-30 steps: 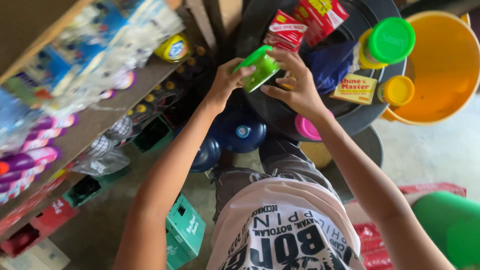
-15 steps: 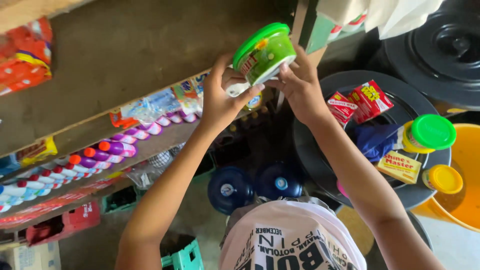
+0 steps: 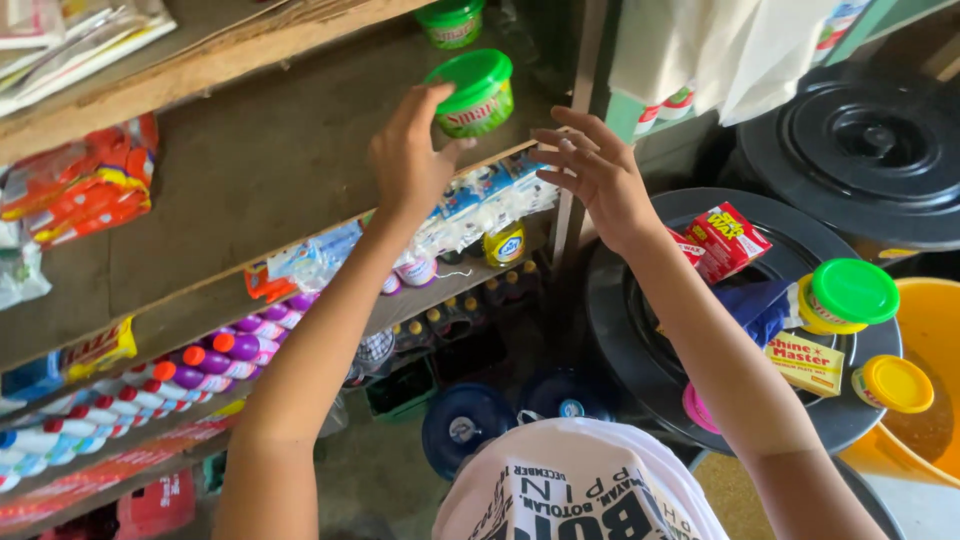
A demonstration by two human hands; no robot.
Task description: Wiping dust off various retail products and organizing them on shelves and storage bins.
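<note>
My left hand (image 3: 410,150) is raised to a wooden shelf and grips a small round tub with a green lid (image 3: 472,92) by its left side. A second green-lidded tub (image 3: 450,22) stands just behind it, deeper on the same shelf. My right hand (image 3: 595,172) hovers to the right of the held tub, fingers spread, holding nothing. Below my right arm a black drum lid (image 3: 640,360) carries red packets (image 3: 728,240), a larger green-lidded yellow tub (image 3: 845,296), a yellow box (image 3: 808,364) and a small yellow-lidded jar (image 3: 893,383).
Lower shelves on the left hold rows of bottles with purple, red and orange caps (image 3: 190,370) and orange snack packets (image 3: 85,190). Blue water-jug tops (image 3: 465,428) stand on the floor. An orange basin (image 3: 935,370) and another black drum (image 3: 860,150) are at right.
Both hands lifted the green-lidded tub from the drum lid up to the shelf. My right hand has let go and drawn back; my left hand still holds the tub.
</note>
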